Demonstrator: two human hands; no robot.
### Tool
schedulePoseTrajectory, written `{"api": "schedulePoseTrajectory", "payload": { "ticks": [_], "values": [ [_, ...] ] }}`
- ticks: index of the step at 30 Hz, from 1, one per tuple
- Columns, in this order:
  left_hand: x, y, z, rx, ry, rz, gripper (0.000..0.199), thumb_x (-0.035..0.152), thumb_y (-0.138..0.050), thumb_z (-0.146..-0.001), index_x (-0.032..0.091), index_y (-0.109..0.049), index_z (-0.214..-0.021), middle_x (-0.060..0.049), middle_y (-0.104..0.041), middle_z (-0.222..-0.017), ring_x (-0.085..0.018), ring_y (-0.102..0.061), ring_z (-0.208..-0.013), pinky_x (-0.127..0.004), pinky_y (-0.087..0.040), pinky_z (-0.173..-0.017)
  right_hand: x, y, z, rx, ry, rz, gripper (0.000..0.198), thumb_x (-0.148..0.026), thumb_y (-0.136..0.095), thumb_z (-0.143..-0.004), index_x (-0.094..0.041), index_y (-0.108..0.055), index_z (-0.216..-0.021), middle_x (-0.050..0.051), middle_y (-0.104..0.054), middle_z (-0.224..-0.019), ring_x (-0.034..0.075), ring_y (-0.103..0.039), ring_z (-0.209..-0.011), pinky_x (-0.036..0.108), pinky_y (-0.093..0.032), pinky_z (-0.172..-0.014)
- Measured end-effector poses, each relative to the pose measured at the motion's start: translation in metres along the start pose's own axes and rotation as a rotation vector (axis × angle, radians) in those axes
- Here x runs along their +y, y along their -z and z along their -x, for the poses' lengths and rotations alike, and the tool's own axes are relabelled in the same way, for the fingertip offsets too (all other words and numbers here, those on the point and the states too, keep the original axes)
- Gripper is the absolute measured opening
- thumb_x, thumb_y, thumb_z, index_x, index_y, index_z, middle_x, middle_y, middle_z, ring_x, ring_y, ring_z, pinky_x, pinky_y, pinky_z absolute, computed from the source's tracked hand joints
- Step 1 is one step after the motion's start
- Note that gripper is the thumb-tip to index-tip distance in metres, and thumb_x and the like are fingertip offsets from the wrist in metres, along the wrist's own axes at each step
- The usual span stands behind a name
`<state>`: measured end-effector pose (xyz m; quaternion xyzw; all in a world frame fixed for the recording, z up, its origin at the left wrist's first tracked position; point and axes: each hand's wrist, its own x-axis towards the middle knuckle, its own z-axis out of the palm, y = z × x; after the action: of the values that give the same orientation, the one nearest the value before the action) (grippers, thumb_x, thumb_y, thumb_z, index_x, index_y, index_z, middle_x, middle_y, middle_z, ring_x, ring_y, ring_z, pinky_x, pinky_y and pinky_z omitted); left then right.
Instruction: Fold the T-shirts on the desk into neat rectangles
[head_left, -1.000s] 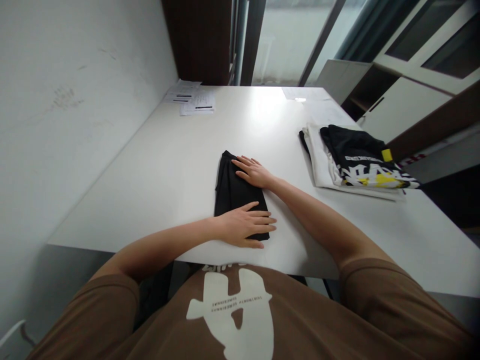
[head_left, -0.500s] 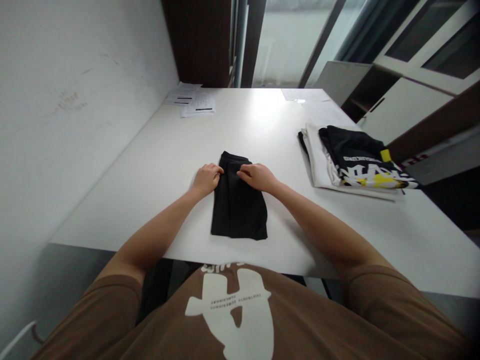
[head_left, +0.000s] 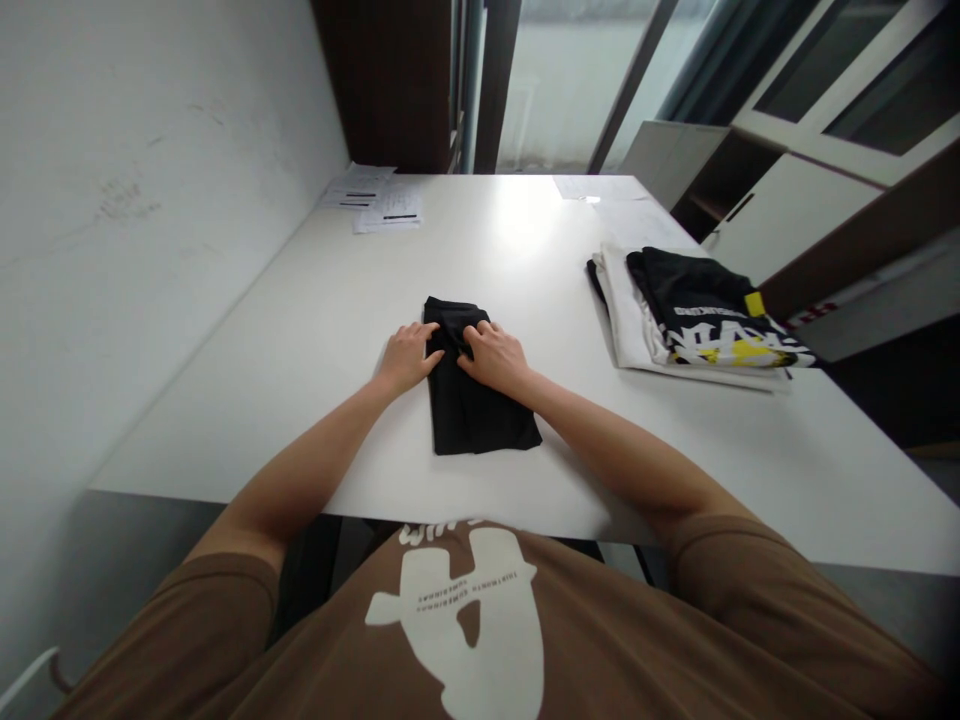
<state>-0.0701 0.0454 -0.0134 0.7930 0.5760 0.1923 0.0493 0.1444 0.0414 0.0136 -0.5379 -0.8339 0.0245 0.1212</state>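
A folded black garment point(head_left: 480, 425) lies on the white table in front of me; its exact kind does not show. My left hand point(head_left: 407, 357) rests at its upper left edge, thumb and fingers apart, fingertips touching the cloth. On the upper part of the garment, my right hand point(head_left: 493, 355) has its fingers curled into the fabric, pinching it. The cloth bunches and creases between the two hands. Part of the garment's right side is hidden under my right hand and forearm.
A stack of folded clothes point(head_left: 622, 320), with a black printed shirt point(head_left: 694, 285) on top, sits at the right of the table point(head_left: 300, 300). Papers point(head_left: 386, 208) lie at the far left corner. A wall point(head_left: 150, 200) borders the table's left side.
My right hand has moved left and now grips the cloth, which has bunched up near the top. My left hand's fingers have spread. The garment's lower edge has turned slightly to the right.
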Motion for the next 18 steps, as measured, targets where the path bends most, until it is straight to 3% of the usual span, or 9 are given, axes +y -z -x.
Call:
{"api": "schedulePoseTrajectory", "payload": {
  "ticks": [4,8,11,14,18],
  "values": [
    [-0.002,-0.001,-0.001,-0.001,0.042,0.000,0.055,0.028,-0.063,-0.094,0.018,-0.056,-0.147,-0.011,-0.070,-0.133,-0.029,-0.060,-0.125,-0.044,-0.047,-0.115,0.025,-0.004,-0.015,0.003,-0.082,-0.150,0.016,-0.025,-0.055,-0.098,-0.024,-0.071,-0.104,0.010,-0.075,-0.106,0.029,-0.068,-0.101,0.038,-0.053,-0.084],
    [-0.003,-0.002,-0.001,-0.006,0.051,-0.007,0.062,0.031,-0.064,-0.092,0.016,-0.053,-0.151,-0.013,-0.066,-0.143,-0.030,-0.057,-0.133,-0.045,-0.043,-0.120,0.038,-0.003,-0.018,0.051,-0.119,-0.269,0.018,-0.026,-0.052,-0.101,-0.023,-0.069,-0.104,0.006,-0.076,-0.098,0.025,-0.070,-0.091,0.035,-0.050,-0.081],
    [0.001,-0.003,0.002,-0.001,0.053,-0.044,0.074,0.042,-0.067,-0.091,0.015,-0.047,-0.158,-0.016,-0.057,-0.157,-0.033,-0.048,-0.148,-0.049,-0.035,-0.128,0.024,-0.001,-0.009,0.047,-0.043,-0.262,0.025,-0.046,-0.056,-0.104,-0.024,-0.068,-0.106,0.007,-0.076,-0.098,0.026,-0.070,-0.090,0.036,-0.051,-0.081],
    [0.007,-0.005,0.005,-0.020,0.073,-0.085,0.081,0.052,-0.066,-0.092,0.017,-0.043,-0.161,-0.017,-0.046,-0.168,-0.037,-0.036,-0.159,-0.056,-0.026,-0.133,0.002,-0.001,-0.003,0.018,-0.032,-0.165,0.040,-0.061,-0.066,-0.097,-0.024,-0.067,-0.111,0.011,-0.074,-0.107,0.032,-0.070,-0.101,0.040,-0.054,-0.083],
    [0.007,-0.009,0.005,-0.092,0.072,-0.100,0.086,0.064,-0.064,-0.092,0.018,-0.044,-0.162,-0.017,-0.036,-0.174,-0.039,-0.026,-0.165,-0.060,-0.021,-0.134,-0.003,-0.008,-0.008,0.005,-0.055,-0.102,0.016,-0.040,-0.063,-0.097,-0.026,-0.068,-0.100,0.012,-0.072,-0.111,0.032,-0.068,-0.109,0.040,-0.055,-0.086]
  ]
}}
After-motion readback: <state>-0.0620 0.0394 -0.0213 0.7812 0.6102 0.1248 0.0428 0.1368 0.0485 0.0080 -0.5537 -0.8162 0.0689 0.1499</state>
